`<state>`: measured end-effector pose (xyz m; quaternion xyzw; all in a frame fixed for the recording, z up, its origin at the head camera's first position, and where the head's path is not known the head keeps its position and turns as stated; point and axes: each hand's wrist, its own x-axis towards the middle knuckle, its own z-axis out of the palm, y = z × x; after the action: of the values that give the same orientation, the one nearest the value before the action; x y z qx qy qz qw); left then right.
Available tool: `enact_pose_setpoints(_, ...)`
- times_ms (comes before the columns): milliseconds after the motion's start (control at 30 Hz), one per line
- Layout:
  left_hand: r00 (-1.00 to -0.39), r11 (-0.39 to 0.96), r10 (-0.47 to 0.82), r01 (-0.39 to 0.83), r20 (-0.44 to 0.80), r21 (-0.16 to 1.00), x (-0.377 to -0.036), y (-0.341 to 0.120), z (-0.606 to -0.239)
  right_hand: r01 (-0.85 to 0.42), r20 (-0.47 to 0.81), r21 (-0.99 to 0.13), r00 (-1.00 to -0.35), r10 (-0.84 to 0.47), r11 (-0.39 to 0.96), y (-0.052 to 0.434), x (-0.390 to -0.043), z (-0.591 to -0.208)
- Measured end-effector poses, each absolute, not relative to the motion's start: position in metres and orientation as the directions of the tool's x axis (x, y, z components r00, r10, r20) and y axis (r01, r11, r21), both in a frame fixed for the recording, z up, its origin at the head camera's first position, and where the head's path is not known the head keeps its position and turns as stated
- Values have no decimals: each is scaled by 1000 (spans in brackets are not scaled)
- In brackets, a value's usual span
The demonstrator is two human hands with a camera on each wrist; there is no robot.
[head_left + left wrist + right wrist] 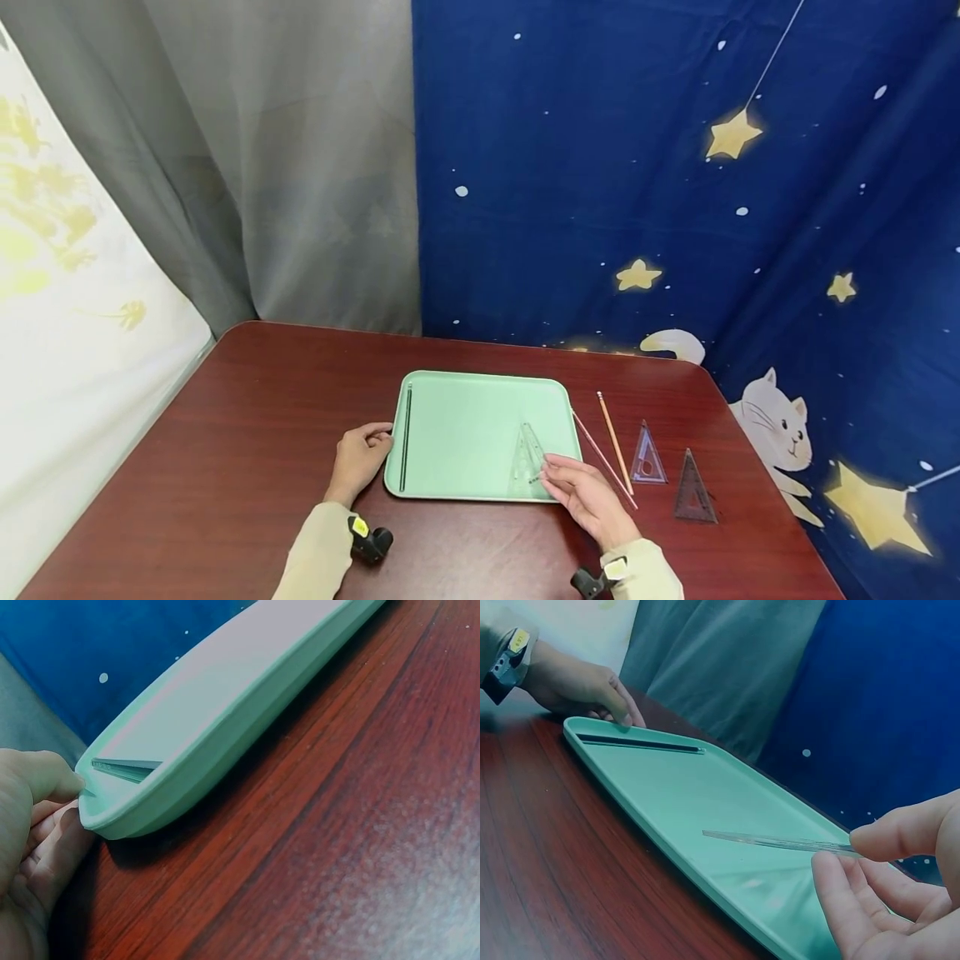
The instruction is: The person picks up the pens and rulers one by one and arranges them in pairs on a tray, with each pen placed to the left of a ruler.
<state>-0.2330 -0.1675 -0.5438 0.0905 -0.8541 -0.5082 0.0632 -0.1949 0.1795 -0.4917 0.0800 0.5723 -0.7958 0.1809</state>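
A clear triangular set square (531, 450) is pinched between the thumb and fingers of my right hand (588, 498). It is held over the right part of a light green tray (480, 375); in the right wrist view the set square (780, 841) appears nearly edge-on above the tray floor. My left hand (362, 460) grips the tray's left rim, thumb on the upper edge and fingers at the outer side, as the left wrist view shows. Along the tray's left side lies a black pencil (406, 437).
Right of the tray lie a pink pencil (604, 460), an orange pencil (615, 442), a bluish clear set square (648, 458) and a dark set square (695, 492). All rest on the reddish-brown table (300, 375). Curtains (555, 208) hang behind it.
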Motion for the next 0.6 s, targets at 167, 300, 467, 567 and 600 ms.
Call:
enact_pose_setpoints(167, -974, 470, -226, -85, 27, 879, -233, -166, -544, 379, -331, -880, -922, -201, -285, 173, -197, -493)
enact_pose_setpoints(300, -975, 468, -221, -91, 16, 879, -233, -166, -544, 368, -321, -886, -926, -198, -282, 167, -198, -494)
enact_pose_setpoints(467, -974, 464, -224, -94, 14, 881, -233, -167, -545, 361, -309, -893, -926, -215, -268, 158, -203, -494)
enact_pose_setpoints(567, -974, 461, -227, -91, 18, 883, -232, -166, -545, 364, -313, -891, -925, -216, -269, 153, -206, -494)
enact_pose_setpoints(600, -974, 460, -226, -91, 18, 883, -232, -166, -545, 366, -316, -891, -924, -214, -268, 151, -207, -494)
